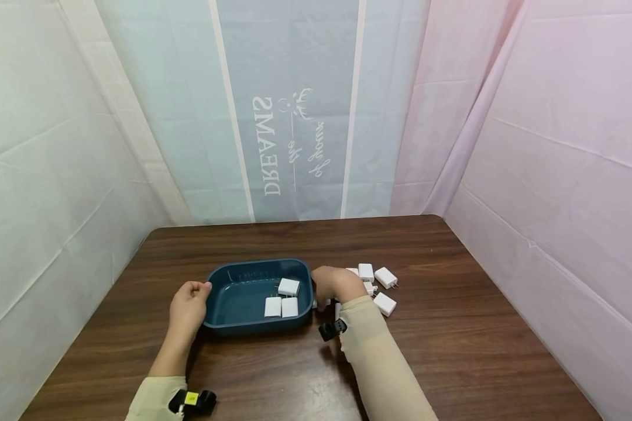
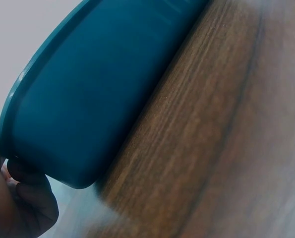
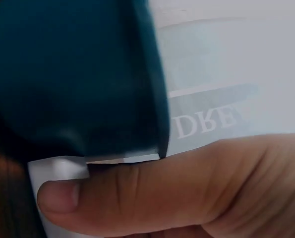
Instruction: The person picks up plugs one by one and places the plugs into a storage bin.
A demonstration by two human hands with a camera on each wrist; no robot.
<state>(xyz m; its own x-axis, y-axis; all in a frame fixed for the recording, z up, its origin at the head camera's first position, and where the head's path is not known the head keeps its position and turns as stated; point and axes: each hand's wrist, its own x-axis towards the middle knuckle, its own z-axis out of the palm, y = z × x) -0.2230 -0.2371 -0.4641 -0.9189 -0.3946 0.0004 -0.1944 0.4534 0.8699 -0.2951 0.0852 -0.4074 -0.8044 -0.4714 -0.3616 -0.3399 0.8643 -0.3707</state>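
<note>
A dark teal oblong tub (image 1: 242, 326) stands on the table with three white plug chargers (image 1: 288, 287) in its right half. My left hand (image 1: 188, 301) pinches the tub's left rim between thumb and curled fingers; the left wrist view shows the fingers (image 2: 35, 198) under the rim. Just outside the tub's right wall, my right hand (image 1: 337, 285) reaches low over the table. In the right wrist view its thumb (image 3: 117, 198) presses on a white charger (image 3: 60, 169) beside the tub wall. The far side of that grip is hidden.
Several more white chargers (image 1: 385, 304) lie loose right of my right hand, some with prongs showing, some partly covered by the hand and wrist. The dark wooden table (image 1: 274, 374) is bordered by pale cloth hangings (image 1: 305, 58) at the back and sides.
</note>
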